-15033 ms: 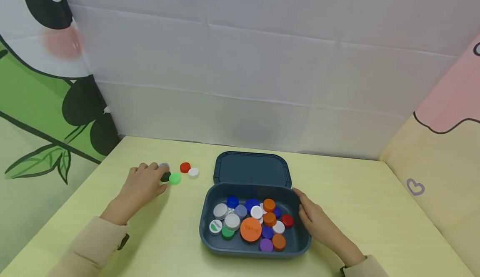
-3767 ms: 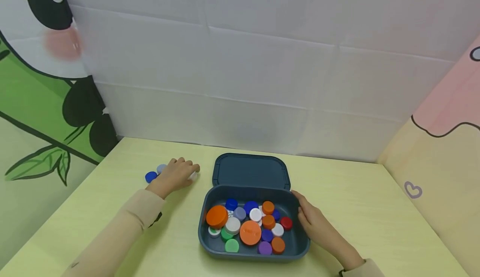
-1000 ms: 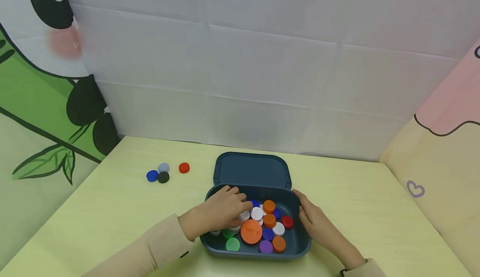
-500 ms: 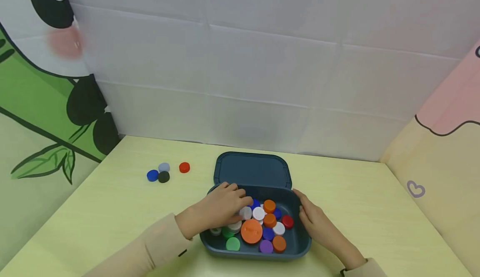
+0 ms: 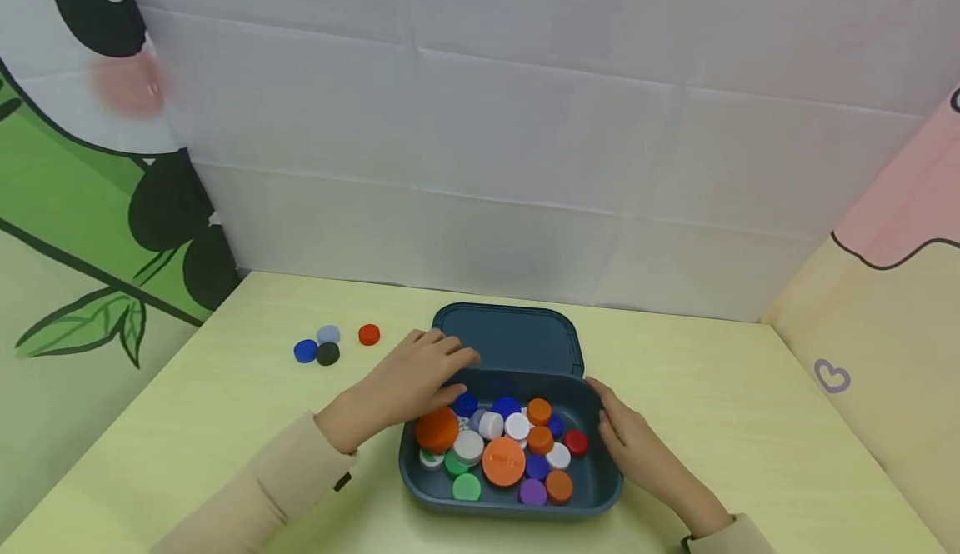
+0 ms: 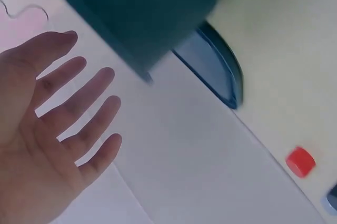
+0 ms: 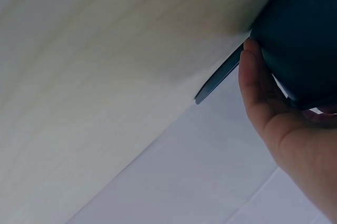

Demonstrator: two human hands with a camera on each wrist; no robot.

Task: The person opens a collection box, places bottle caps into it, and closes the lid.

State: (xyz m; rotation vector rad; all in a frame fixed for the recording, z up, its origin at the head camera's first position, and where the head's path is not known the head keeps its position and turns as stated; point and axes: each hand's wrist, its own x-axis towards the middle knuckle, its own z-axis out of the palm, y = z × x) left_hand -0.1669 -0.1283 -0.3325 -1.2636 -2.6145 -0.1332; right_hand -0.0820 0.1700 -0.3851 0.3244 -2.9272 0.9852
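A dark blue box (image 5: 517, 511) stands on the table, with many bottle caps inside. My left hand (image 5: 412, 375) hovers over its back left corner, holding nothing. In the left wrist view the left hand's fingers (image 6: 87, 97) are spread apart. Below that hand in the box lie a large orange cap (image 5: 437, 430) and a blue cap (image 5: 465, 405). A white cap (image 5: 491, 426) rests tilted among the others. My right hand (image 5: 648, 458) grips the box's right wall, thumb at the rim and fingers along the outside; the right wrist view shows those fingers (image 7: 255, 76) against the wall.
The dark blue lid (image 5: 510, 339) lies behind the box. At the table's (image 5: 337, 437) back left sit a blue cap (image 5: 305, 351), a light blue cap (image 5: 328, 334), a black cap (image 5: 327, 354) and a red cap (image 5: 369, 335). A white wall sheet (image 5: 525, 137) closes the back.
A white cap has left the table and a white cap sits in the box, let go by my left hand. That hand has lifted back and left. The right hand stays on the box.
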